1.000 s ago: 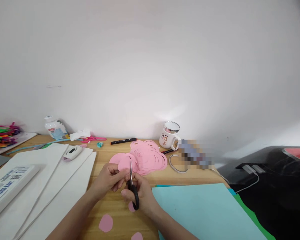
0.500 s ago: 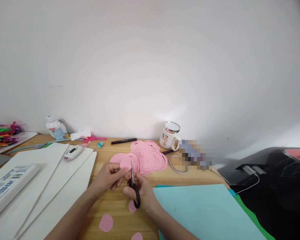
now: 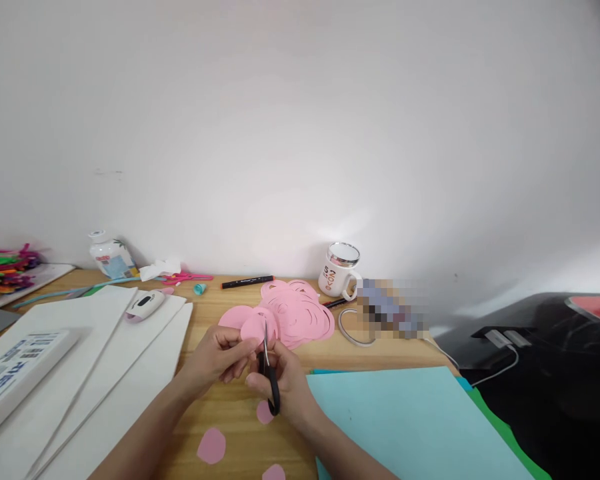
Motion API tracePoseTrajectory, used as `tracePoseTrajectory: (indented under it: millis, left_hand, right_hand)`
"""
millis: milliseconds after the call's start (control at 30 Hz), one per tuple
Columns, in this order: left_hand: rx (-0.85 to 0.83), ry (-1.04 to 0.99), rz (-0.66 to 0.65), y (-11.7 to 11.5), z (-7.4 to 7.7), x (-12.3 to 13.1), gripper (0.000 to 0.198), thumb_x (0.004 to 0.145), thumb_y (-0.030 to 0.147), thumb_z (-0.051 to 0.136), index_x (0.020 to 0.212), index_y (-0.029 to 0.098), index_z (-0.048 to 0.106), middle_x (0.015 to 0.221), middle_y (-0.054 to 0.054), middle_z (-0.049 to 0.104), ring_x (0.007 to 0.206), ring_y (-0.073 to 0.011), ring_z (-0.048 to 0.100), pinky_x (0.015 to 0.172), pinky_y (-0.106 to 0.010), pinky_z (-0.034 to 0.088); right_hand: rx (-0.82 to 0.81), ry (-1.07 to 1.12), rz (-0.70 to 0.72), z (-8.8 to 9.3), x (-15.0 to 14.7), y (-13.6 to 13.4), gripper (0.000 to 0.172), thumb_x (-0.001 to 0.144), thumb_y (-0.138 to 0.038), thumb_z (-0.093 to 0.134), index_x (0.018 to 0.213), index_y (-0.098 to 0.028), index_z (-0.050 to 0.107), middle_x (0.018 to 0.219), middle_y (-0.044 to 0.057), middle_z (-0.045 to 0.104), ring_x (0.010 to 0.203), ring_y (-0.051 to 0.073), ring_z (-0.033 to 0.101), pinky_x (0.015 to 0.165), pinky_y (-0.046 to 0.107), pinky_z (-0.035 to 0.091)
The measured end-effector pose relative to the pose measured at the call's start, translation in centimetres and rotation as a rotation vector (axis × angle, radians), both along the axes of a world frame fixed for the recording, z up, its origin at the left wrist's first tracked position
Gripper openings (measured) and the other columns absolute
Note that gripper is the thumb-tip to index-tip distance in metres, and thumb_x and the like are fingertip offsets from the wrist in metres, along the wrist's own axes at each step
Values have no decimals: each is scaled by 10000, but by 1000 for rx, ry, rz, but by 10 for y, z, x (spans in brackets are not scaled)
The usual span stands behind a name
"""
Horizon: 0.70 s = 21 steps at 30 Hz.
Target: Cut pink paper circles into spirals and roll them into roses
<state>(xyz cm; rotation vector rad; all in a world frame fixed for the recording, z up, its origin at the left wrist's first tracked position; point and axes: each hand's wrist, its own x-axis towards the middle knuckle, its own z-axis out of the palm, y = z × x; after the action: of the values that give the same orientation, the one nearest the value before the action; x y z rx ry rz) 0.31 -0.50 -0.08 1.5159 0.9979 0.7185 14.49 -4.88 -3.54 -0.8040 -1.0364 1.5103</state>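
My right hand [image 3: 285,381] is closed round the black handles of a pair of scissors [image 3: 269,373], blades pointing up and away from me. My left hand [image 3: 219,355] pinches a small pink paper piece [image 3: 253,328] against the blades. Just beyond both hands lies a pile of pink paper cutouts [image 3: 293,312] on the wooden table [image 3: 230,413]. Loose pink paper scraps [image 3: 211,445] lie on the table near my wrists.
A light blue sheet [image 3: 405,420] over green paper lies at right. White sheets [image 3: 105,360] and a white box [image 3: 15,373] lie at left. Along the wall stand a mug [image 3: 339,270], black marker [image 3: 247,282], bottle [image 3: 111,257] and pipe cleaners [image 3: 5,267].
The pink piece has turned slightly in my left hand and the scissors have shifted a little. Both hands stay in the same spot.
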Motion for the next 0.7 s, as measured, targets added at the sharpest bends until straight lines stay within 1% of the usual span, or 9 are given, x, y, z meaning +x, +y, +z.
tracePoseTrajectory:
  millis: [133, 333, 567, 700]
  left_hand:
    - [5, -12, -19, -1, 2, 2, 447, 760, 482, 571, 483, 132, 534, 362, 41, 457, 294, -33, 327, 328, -171, 199]
    - [-7, -36, -11, -1, 0, 1, 412, 758, 465, 581, 516, 131, 566, 357, 44, 468, 288, -34, 327, 326, -169, 208]
    - [-22, -26, 9, 0, -1, 0, 381, 762, 463, 572, 572, 133, 585, 367, 46, 479, 281, -37, 325, 309, -166, 193]
    - [-34, -10, 32, 1, 0, -2, 334, 731, 417, 612, 555, 138, 557, 367, 57, 471, 279, -34, 315, 305, -162, 185]
  right_hand:
    - [22, 9, -7, 3, 1, 1, 453, 496, -398, 812, 739, -201, 483, 603, -49, 502, 524, 93, 394, 490, 200, 323]
    - [-7, -34, -3, -1, 1, 1, 435, 516, -400, 798, 738, -197, 484, 565, -63, 473, 473, 77, 360, 448, 191, 296]
    - [-35, -71, 13, -5, 2, 1, 426, 536, -400, 782, 784, -195, 502, 535, -70, 500, 427, 74, 409, 411, 185, 322]
    - [-58, -68, -1, -8, 1, 0, 421, 550, -401, 774, 793, -188, 504, 495, -75, 501, 396, 73, 426, 387, 178, 342]
